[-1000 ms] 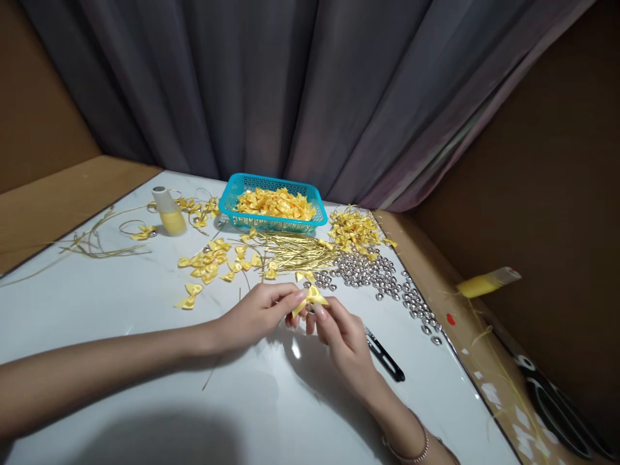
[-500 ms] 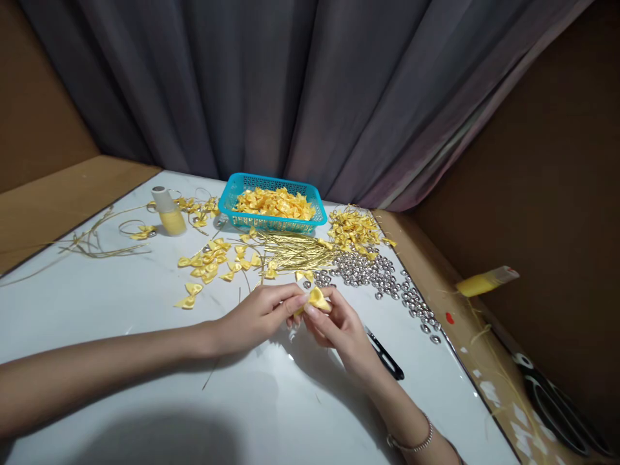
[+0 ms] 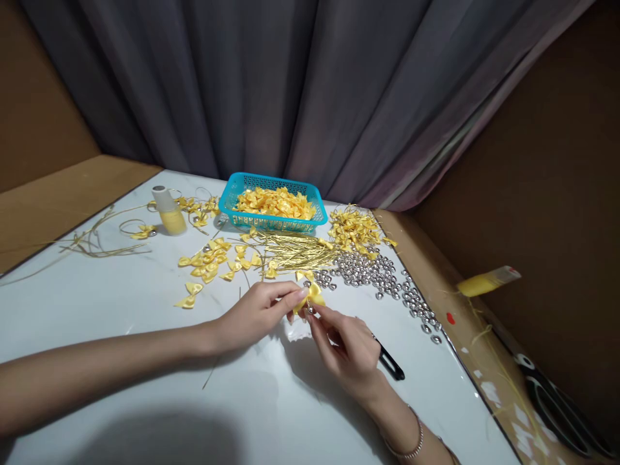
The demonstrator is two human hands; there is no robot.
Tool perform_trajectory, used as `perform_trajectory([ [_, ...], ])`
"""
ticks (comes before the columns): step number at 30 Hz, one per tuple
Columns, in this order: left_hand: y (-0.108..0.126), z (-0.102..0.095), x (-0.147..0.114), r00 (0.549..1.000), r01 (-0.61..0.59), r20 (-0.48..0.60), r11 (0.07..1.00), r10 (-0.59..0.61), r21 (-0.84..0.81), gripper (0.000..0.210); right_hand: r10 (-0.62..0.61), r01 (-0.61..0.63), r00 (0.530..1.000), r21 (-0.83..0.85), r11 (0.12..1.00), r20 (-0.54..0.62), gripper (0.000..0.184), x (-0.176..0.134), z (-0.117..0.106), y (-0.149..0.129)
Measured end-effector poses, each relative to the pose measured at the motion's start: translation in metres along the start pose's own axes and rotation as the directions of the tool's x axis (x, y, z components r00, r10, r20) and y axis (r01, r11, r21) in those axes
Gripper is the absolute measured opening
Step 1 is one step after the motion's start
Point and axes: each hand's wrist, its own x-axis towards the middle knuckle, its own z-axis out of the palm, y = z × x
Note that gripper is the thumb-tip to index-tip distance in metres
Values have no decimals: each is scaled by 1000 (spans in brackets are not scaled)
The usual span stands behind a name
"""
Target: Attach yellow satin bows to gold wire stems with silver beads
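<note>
My left hand pinches a yellow satin bow between thumb and fingertips, just above the white table. Against the bow's lower side, my right hand is closed, its thumb and forefinger pinching a small shiny silver bead. Fingers hide part of the bow. Close beyond the hands lie a bundle of cut gold cords and a spread of silver beads. Several loose yellow bows rest to the left of the cords.
A blue basket of yellow bows stands at the back. Beside it are a heap of corded bows and, leftward, a yellow thread spool. A black-handled cutter lies by my right wrist; scissors are at far right.
My right hand has turned and shifted from holding the bow's right side to pinching the silver bead below it. The bow now shows spread out; my left hand has barely moved.
</note>
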Motion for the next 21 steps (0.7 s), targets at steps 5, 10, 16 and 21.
perform_trajectory([
  [5, -2, 2, -1, 998, 55, -4, 996, -56, -67, 35, -132, 134, 991, -70, 989, 32, 45, -4, 0, 7],
  [10, -4, 1, -1, 1000, 26, 10, 992, -25, -121, 36, -116, 118, 993, -53, 992, 30, 46, -4, -2, 8],
  [16, -8, 1, -1, 998, -10, 59, 988, 19, -152, 36, 27, -27, 999, 33, 999, -25, 24, 3, -7, -3],
  [21, 0, 1, -2, 997, 41, 69, 985, -29, -166, 33, 376, -365, 926, 189, 912, -29, 16, 6, -11, 2],
])
